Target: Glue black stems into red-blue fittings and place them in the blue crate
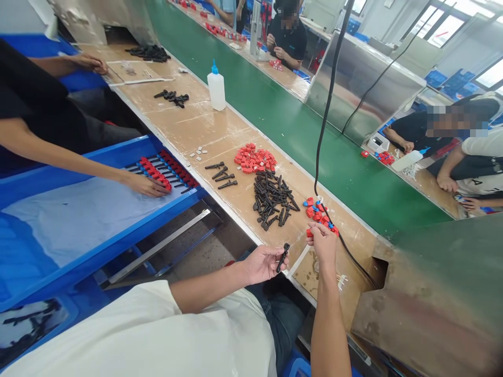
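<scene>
Taped workbench (220,131) beside green conveyor (283,110)

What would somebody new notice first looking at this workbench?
Probably the pile of black plastic parts in the middle of the bench, with a bright heap of red caps just beyond it. Close in, the left hand holds a single black part off the bench edge, while the right hand picks at a smaller cluster of red pieces. Alongside runs a long green conveyor belt.
</scene>
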The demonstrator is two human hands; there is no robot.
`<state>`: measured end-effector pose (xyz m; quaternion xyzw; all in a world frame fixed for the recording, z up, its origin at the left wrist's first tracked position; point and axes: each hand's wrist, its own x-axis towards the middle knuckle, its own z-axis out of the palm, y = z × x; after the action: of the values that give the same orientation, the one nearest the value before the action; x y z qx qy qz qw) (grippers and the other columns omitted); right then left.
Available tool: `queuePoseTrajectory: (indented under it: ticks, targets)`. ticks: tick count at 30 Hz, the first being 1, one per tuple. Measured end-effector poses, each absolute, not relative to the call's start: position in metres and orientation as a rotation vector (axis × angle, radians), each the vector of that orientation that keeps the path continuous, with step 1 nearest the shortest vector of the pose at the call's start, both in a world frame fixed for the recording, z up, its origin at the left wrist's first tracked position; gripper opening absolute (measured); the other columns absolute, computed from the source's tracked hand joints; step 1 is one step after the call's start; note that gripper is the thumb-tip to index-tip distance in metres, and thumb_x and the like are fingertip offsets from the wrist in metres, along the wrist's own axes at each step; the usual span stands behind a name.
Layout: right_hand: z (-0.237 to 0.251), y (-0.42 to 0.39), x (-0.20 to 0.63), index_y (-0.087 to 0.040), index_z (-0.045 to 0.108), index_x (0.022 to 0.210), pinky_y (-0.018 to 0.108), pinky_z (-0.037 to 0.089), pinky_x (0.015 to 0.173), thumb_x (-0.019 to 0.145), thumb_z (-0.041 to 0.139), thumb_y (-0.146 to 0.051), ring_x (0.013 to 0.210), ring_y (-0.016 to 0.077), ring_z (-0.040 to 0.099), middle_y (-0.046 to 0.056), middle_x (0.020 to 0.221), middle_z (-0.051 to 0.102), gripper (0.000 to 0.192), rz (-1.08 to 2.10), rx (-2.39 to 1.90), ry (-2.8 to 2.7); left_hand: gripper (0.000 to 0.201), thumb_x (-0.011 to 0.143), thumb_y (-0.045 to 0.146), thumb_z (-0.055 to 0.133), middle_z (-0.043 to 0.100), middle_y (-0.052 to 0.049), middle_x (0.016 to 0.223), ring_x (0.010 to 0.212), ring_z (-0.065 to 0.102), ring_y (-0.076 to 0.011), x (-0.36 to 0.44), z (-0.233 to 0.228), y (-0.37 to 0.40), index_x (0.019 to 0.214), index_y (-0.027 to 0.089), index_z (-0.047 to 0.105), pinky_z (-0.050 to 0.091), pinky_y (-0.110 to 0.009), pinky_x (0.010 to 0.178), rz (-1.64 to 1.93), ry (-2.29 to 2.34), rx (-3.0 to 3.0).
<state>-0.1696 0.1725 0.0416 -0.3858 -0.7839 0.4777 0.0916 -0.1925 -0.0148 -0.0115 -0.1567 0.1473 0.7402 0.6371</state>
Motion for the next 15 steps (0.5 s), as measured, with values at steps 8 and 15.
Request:
queuePoseTrajectory:
  ticks: [8,15]
  targets:
    - [0.067,0.155,-0.129,-0.016,0.075,0.097,0.029,0.053,0.063,0.059,0.074,-0.041,0.074,0.019,0.068,0.008,0.091,0.073,0.045,1.709,-0.889,-1.854,0.009,0.087,0.011,0.06,0.066,-0.008,0.068,0.058,0.065,-0.0109,-0.198,-0.01,-0.016,0.086,0.005,0.067,0.044,-0.011,0.043,1.705,0.303,-0.337]
    - [0.08,0.141,-0.074,-0.022,0.074,0.096,0.036,0.059,0.07,0.058,0.085,-0.026,0.078,0.0231,0.073,0.007,0.085,0.075,0.039,1.711,-0.72,-1.581,0.008,0.084,0.011,0.062,0.066,-0.008,0.067,0.056,0.065,-0.0113,-0.2,-0.006,-0.012,0.084,0.004,0.066,0.043,-0.01,0.041,1.696,0.3,-0.328]
